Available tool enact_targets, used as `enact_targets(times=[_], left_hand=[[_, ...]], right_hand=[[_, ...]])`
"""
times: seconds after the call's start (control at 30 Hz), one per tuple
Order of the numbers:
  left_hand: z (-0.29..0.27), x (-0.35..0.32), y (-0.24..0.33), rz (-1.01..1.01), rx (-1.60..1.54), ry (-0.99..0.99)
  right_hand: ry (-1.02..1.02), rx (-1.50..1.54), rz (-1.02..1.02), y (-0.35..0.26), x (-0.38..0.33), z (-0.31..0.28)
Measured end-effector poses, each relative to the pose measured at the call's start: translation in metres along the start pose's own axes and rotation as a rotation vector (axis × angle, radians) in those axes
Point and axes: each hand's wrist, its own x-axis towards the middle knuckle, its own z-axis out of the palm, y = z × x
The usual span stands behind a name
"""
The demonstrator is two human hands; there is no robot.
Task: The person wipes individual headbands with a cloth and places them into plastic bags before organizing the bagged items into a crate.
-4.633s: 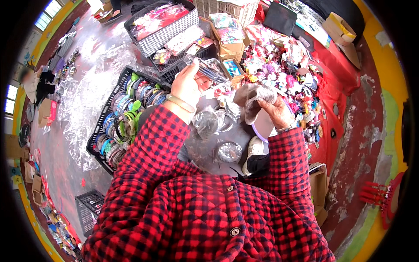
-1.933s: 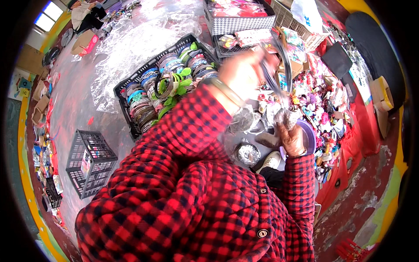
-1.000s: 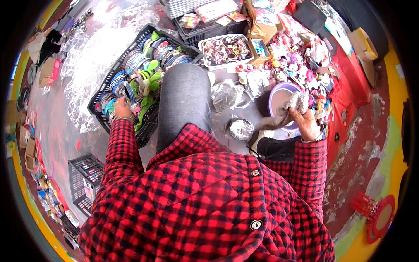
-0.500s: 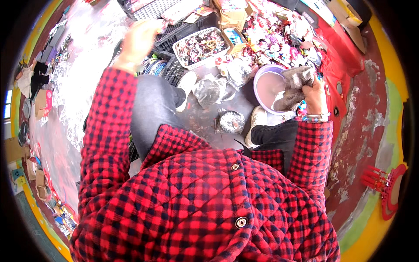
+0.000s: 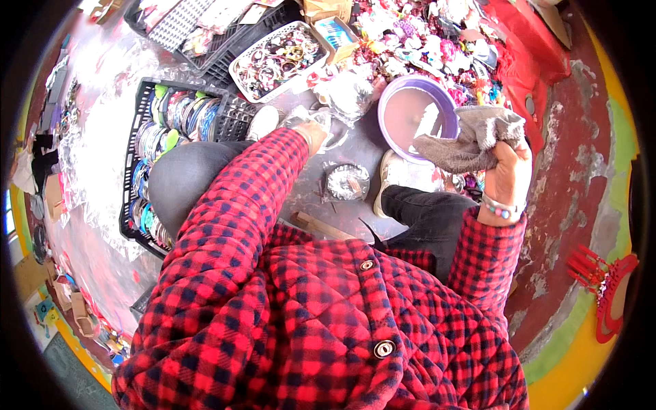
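A limp grey-brown cloth (image 5: pixel 468 140) is gripped in my right hand (image 5: pixel 507 171), over the right rim of a round purple basin (image 5: pixel 444 98). Murky pinkish-grey water fills the basin, and a pale strip shows at its right side. My left hand (image 5: pixel 312 135) reaches down onto a crumpled clear plastic bag (image 5: pixel 299 117) on the floor, left of the basin. Its fingers are mostly hidden in the plastic and glare. Just below lies a round, plastic-wrapped bundle (image 5: pixel 347 182), between my shoes.
A black crate (image 5: pixel 128 205) of colourful hoops stands by my left knee. A white basket (image 5: pixel 239 68) holds small bands. Behind it sit black crates (image 5: pixel 220 63) and an open carton (image 5: pixel 339 44). Colourful trinkets (image 5: pixel 417 41) are heaped beyond the basin, beside red sheeting (image 5: pixel 523 44).
My left hand has come down and right, from above the crates to the plastic bag. My right hand has shifted right with the cloth. The whole view has shifted, showing the crate of hoops.
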Motion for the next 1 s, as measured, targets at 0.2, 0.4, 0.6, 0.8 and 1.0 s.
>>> enact_targets(times=[0.2, 0.4, 0.6, 0.8, 1.0], left_hand=[[0.031, 0.02, 0.065, 0.207, -0.184, -0.042], [0.062, 0.043, 0.093, -0.11, -0.683, -0.053], [0.082, 0.058, 0.079, -0.346, -0.499, -0.162], [0.128, 0.071, 0.065, -0.167, -0.267, -0.024], [0.096, 0.058, 0.072, -0.015, -0.528, -0.096]], right_hand=[[0.006, 0.197, 0.073, -0.01, -0.008, -0.008], [0.137, 0.113, 0.093, -0.009, -0.008, -0.03], [0.19, 0.117, 0.114, -0.009, -0.002, -0.04], [0.195, 0.355, 0.185, -0.013, 0.0, -0.029], [0.156, 0.214, 0.239, -0.01, -0.003, -0.029]])
